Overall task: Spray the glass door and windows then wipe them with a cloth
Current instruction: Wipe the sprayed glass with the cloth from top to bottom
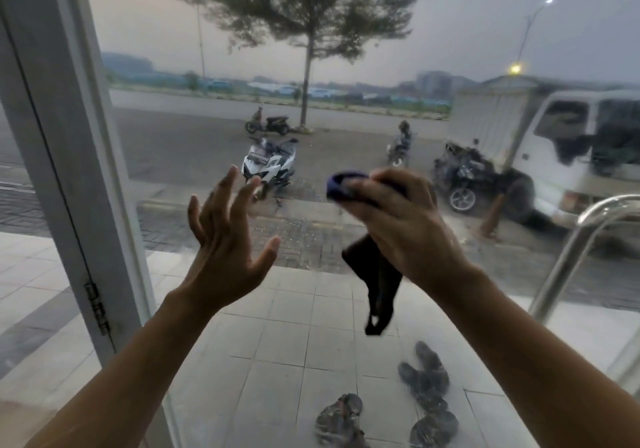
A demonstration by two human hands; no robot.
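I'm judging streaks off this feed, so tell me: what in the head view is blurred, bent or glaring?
Head view: dim, flat dusk light, no hard shadows; the right hand and the dark cloth it grips are motion-blurred, the open left hand sharper; the wide lens bows the white door frame and metal handle; the street lamp flares; droplets speckle the glass.
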